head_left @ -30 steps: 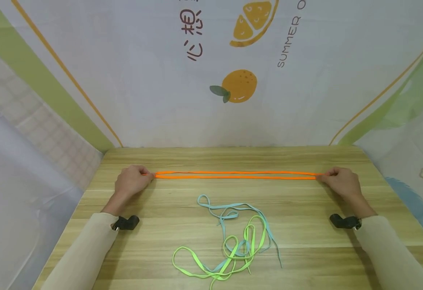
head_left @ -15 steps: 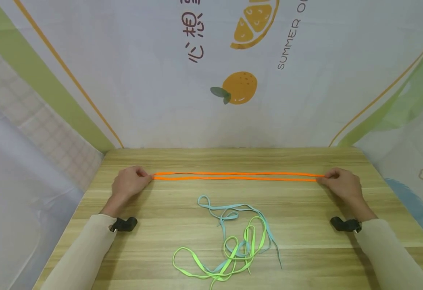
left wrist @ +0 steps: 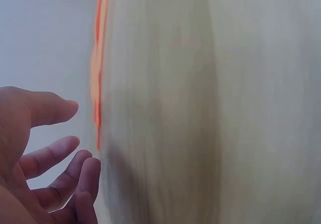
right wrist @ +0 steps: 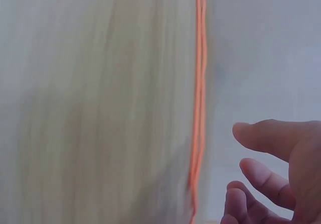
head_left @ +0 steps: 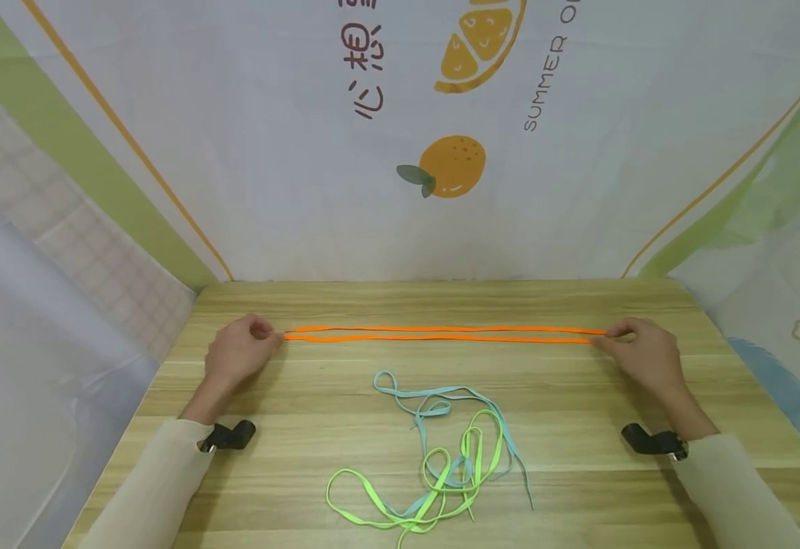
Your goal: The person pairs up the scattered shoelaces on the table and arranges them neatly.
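Note:
An orange shoelace (head_left: 434, 329), doubled into two near-parallel strands, lies stretched from side to side on the wooden table. At its left end is my left hand (head_left: 238, 352); in the left wrist view the thumb and fingers (left wrist: 52, 108) are spread, apart from the lace, with nothing between them. My right hand (head_left: 645, 357) hovers by the other end. Its thumb and fingers (right wrist: 266, 136) also stand apart in the right wrist view, with a gap to the orange strands (right wrist: 199, 83).
Nearer the body, a light blue shoelace (head_left: 434, 412) and a lime green shoelace (head_left: 365, 486) lie loosely looped over each other on the table (head_left: 290, 473). A white printed cloth (head_left: 290, 152) hangs behind the table's far edge.
Both hands have let go of the orange shoelace's ends and drawn back slightly, the left one also a little leftward. The lace stays stretched out; the blue and green laces have not moved.

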### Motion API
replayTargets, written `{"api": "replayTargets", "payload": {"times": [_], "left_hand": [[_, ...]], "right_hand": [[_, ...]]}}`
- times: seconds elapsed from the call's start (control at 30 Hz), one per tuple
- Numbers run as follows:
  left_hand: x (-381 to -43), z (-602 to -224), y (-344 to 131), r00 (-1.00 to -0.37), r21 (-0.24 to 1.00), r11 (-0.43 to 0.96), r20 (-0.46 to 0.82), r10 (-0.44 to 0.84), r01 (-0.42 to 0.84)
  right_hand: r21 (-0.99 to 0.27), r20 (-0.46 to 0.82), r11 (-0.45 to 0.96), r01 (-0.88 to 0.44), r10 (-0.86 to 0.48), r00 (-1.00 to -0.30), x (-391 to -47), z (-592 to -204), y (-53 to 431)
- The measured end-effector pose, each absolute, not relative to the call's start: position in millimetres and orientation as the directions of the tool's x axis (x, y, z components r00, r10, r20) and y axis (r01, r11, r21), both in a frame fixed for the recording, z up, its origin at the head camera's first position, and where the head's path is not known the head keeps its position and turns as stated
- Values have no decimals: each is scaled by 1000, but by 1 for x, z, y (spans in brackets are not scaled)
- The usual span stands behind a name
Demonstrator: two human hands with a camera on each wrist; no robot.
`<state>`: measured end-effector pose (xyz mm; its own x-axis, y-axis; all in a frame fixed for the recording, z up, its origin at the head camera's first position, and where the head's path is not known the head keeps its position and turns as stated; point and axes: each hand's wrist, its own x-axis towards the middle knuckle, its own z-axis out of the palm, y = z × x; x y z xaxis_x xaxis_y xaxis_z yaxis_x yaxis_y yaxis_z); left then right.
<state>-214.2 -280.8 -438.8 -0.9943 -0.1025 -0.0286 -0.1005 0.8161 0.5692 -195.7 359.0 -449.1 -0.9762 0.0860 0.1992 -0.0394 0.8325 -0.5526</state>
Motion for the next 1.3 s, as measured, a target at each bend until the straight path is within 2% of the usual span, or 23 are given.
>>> {"api": "replayTargets", "payload": {"times": [0.4, 0.7, 0.97, 1.3], "left_hand": [[-192, -419, -235, -998, 636, 771, 61, 3, 42], [-173, -410, -197, -980, 650, 734, 131, 148, 198], [-160, -416, -168, -965, 642, 723, 122, 234, 256], [-152, -431, -140, -938, 606, 723, 137, 317, 333]], "right_hand": [[-582, 245, 796, -167, -25, -969, -181, -425, 307], [-558, 270, 783, -274, -141, -953, -171, -417, 270], [-501, 290, 777, -382, -264, -920, -166, -424, 243], [-528, 251, 748, -402, -315, -915, -164, -431, 211]]}}
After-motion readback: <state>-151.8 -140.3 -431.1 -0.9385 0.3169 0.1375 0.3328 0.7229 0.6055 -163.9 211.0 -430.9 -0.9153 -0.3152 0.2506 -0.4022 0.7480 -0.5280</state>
